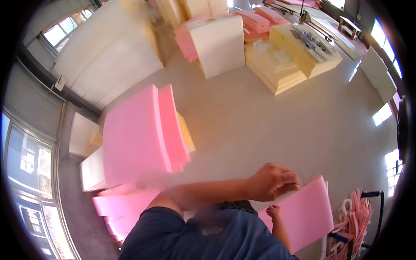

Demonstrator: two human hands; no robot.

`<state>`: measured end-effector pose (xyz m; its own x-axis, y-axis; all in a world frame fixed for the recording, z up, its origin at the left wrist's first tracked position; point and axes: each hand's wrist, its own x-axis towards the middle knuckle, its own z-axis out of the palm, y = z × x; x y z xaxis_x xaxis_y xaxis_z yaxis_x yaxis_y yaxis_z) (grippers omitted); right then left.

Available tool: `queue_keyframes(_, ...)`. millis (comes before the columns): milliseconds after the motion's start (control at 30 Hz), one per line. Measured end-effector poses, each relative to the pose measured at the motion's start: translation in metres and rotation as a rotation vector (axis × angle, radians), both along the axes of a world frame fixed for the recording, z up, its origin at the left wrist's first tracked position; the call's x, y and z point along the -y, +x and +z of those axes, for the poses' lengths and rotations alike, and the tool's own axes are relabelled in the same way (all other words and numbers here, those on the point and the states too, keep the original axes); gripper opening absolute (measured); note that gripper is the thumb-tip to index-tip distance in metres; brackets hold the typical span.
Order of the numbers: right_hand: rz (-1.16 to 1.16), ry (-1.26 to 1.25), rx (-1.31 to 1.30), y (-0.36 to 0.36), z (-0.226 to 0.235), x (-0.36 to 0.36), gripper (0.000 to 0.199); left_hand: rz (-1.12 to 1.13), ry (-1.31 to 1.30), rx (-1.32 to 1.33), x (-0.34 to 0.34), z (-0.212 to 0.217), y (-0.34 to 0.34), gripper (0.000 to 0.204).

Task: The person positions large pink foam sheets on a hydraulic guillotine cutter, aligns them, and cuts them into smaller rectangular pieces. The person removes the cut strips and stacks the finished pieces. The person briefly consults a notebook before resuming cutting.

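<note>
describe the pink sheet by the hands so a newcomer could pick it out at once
Find the navy shirt at the picture's lower edge, then follow it right to the left hand and right hand. The pink sheet spreads out to the right of the latter. It is broad and smooth, unlike the tangled strips beside it.

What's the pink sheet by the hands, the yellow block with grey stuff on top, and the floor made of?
Pink sheet: probably soft foam, smooth and matte; it seems to curve. Yellow block: perhaps foam too, dull, with straight-cut sides. Floor: maybe coated concrete, grey and even, possibly a bit glossy; bright window-shaped patches show on it.
</note>
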<state>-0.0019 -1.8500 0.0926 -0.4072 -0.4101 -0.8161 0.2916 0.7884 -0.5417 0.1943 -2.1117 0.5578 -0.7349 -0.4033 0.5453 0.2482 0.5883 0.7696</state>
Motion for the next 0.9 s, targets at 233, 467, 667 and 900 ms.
queue_keyframes(233,0.068,-0.333,-0.244,-0.236,0.086,0.253,0.029,0.138,0.422,0.426,0.111,-0.101,-0.11,0.013)
queue_keyframes(467,0.22,-0.237,-0.29,-0.419,0.08,0.357,0.017,0.245,0.362,0.275,0.27,-0.108,-0.279,0.011)
queue_keyframes(667,0.42,0.009,-0.242,-0.565,0.06,0.353,0.019,0.13,0.096,0.102,0.408,-0.071,-0.499,0.006)
queue_keyframes(900,-0.139,0.034,-0.04,-0.777,0.043,0.366,0.015,-0.093,0.027,0.049,0.482,-0.063,-0.771,0.003)
